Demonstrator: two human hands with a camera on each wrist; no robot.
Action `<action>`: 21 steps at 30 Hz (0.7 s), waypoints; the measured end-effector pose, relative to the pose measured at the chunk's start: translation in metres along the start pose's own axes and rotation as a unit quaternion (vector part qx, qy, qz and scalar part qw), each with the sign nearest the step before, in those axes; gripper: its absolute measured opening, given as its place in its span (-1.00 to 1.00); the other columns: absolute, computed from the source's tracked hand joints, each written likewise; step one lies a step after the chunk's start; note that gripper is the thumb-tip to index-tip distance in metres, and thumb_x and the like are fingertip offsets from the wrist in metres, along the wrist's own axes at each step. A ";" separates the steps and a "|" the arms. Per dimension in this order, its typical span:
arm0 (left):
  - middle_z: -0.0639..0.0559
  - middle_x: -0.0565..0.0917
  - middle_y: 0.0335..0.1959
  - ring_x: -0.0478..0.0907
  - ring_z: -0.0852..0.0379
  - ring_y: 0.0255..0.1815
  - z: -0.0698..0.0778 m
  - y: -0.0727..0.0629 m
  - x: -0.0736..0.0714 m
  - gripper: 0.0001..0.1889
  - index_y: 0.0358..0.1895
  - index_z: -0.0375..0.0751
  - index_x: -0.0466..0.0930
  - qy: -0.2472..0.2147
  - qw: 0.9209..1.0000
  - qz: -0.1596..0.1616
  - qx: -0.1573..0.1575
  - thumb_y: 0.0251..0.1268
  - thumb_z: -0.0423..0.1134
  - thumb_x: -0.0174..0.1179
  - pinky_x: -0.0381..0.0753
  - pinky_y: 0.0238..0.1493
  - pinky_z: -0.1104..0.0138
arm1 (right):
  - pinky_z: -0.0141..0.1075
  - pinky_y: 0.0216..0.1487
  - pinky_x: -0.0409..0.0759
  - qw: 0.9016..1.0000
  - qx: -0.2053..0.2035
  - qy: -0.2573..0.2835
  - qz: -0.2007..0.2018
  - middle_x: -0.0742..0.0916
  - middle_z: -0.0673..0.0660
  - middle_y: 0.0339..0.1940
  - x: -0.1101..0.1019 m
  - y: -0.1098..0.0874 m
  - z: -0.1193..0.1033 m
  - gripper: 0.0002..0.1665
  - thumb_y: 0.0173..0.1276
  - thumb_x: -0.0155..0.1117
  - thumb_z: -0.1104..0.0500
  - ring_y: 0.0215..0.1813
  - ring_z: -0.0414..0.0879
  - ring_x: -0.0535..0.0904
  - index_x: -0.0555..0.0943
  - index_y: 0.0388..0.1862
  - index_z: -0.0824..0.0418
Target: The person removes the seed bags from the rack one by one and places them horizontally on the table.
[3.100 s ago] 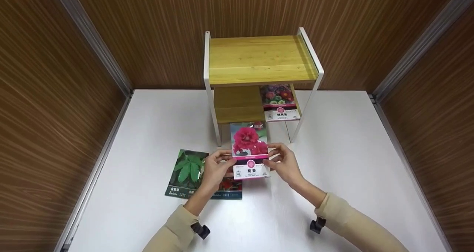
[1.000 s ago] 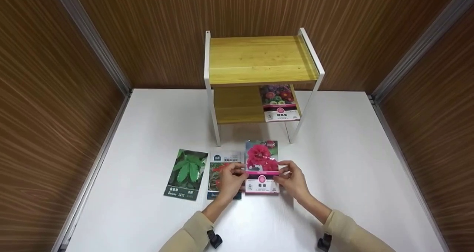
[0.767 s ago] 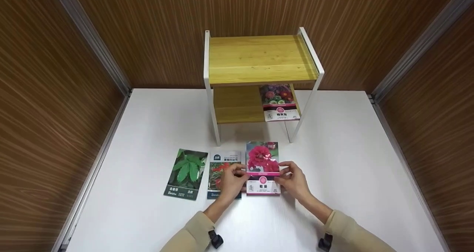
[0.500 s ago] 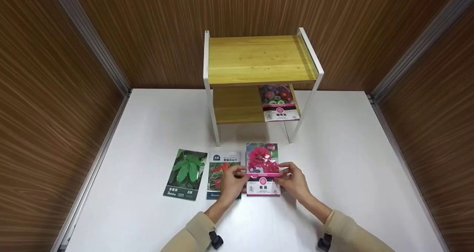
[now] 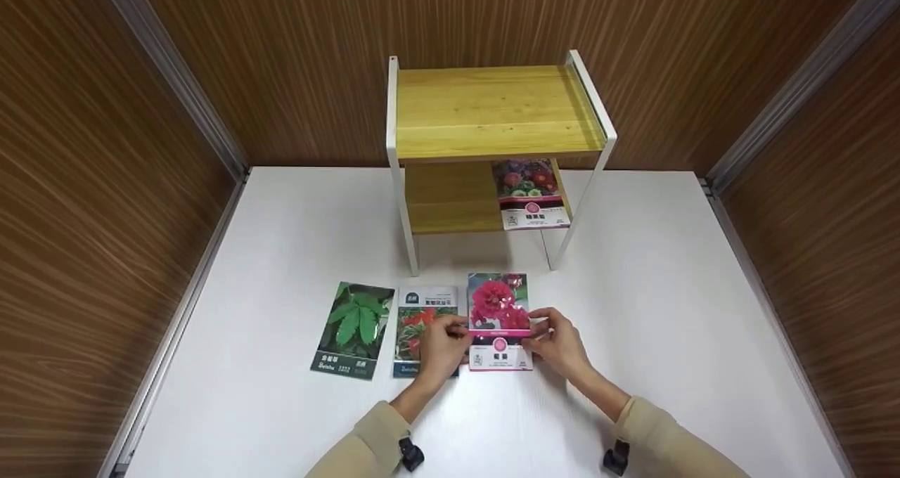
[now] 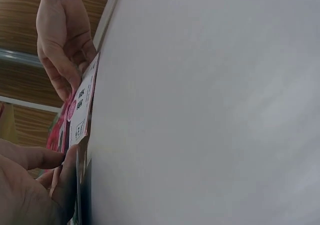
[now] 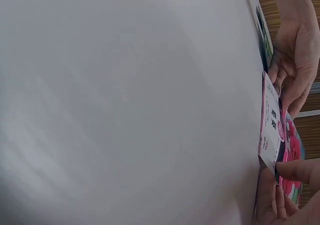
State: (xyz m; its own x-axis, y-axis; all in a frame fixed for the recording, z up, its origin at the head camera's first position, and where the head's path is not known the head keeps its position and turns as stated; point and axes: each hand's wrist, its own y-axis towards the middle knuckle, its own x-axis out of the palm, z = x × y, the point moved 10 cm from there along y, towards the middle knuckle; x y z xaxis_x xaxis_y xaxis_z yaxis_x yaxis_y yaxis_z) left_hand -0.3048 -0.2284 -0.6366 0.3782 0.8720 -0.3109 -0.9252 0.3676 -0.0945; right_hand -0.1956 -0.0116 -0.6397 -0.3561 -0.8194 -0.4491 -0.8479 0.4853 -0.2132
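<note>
A seed packet with a pink flower picture [image 5: 498, 302] lies at or just above the table, right of two other packets. My left hand [image 5: 441, 348] pinches its left edge between thumb and fingers. On the opposite edge, my right hand [image 5: 560, 344] pinches it the same way. The left wrist view shows the packet's white label [image 6: 82, 107] slightly tilted between both hands. In the right wrist view, the label end [image 7: 270, 127] is close to the table surface. Beside my left hand is a red-flower packet [image 5: 415, 323], partly covered by that hand.
A green-leaf packet [image 5: 353, 330] lies at the far left of the row. Behind stands a two-tier wooden shelf [image 5: 499, 109] with white side frames. On its lower tier, a packet with mixed flowers [image 5: 532, 197] lies at the right. Brown wood-grain panels surround the white table [image 5: 668, 288].
Both hands have brought the pink-flower packet down and to the right, from in front of the shelf, uncovering more of the red-flower packet. Over the last second it has barely shifted.
</note>
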 end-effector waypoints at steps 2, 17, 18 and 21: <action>-0.05 0.77 -0.36 0.55 0.33 -0.64 0.000 0.000 0.002 -0.78 -0.08 -0.29 0.80 -0.005 1.000 -0.007 -0.005 0.19 -0.47 0.39 0.68 -0.65 0.44 | -0.38 -0.43 0.75 1.000 0.002 -0.001 -0.001 0.74 0.20 -0.23 0.000 0.001 0.001 -0.43 0.17 0.49 0.45 -0.40 -0.15 0.64 0.60 0.19 0.31; -0.09 0.76 -0.33 0.63 0.24 -0.63 -0.002 0.002 0.006 -0.71 -0.04 -0.34 0.77 -0.006 1.000 -0.025 -0.006 0.13 -0.53 0.41 0.74 -0.60 0.38 | -0.44 -0.40 0.63 0.999 -0.004 -0.036 -0.013 0.78 0.17 -0.26 -0.001 0.002 -0.001 -0.44 0.17 0.54 0.39 -0.39 -0.17 0.62 0.63 0.17 0.32; -0.10 0.76 -0.33 0.63 0.24 -0.63 -0.002 0.002 0.006 -0.70 -0.04 -0.35 0.76 -0.007 1.000 -0.026 -0.007 0.12 -0.54 0.41 0.75 -0.60 0.38 | -0.44 -0.40 0.62 0.999 -0.007 -0.038 -0.015 0.78 0.16 -0.27 -0.001 0.002 -0.001 -0.44 0.17 0.54 0.39 -0.39 -0.17 0.62 0.63 0.18 0.31; -0.12 0.77 -0.34 0.62 0.25 -0.63 -0.002 0.003 0.005 -0.70 -0.04 -0.37 0.76 -0.008 1.000 -0.026 -0.004 0.11 -0.55 0.41 0.74 -0.60 0.39 | -0.44 -0.44 0.59 0.999 -0.014 -0.044 -0.022 0.77 0.16 -0.28 0.000 0.001 -0.002 -0.44 0.18 0.53 0.39 -0.40 -0.17 0.62 0.63 0.18 0.31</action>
State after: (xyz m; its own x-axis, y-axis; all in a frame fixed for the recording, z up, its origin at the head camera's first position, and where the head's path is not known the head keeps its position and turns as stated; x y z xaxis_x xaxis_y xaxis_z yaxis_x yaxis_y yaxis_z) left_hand -0.3052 -0.2234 -0.6404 0.4261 0.8568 -0.2903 -0.9045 0.4102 -0.1169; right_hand -0.1975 -0.0117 -0.6380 -0.2832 -0.8098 -0.5139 -0.8734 0.4391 -0.2107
